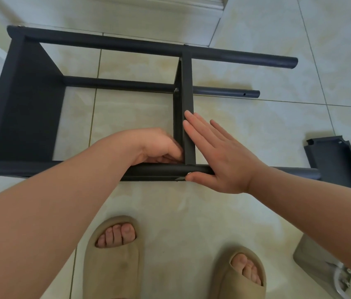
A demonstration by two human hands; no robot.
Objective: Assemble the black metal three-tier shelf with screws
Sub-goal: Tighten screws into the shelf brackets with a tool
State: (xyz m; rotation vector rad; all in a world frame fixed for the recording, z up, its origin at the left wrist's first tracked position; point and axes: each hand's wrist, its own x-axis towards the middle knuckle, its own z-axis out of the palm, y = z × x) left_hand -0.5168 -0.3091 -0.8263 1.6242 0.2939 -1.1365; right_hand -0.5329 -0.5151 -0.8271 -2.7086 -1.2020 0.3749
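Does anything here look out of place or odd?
Nothing looks damaged. One black metal shelf panel lies loose on the pale tiled floor at the right, unattached, and the middle black metal tube shows an empty screw hole near its end.

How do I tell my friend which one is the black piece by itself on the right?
Start at the black shelf frame lying on the tiled floor. Follow its near pole rightwards to the end. The separate panel lies there, outside the frame, unlike the left panel and middle panel, standing between the poles.
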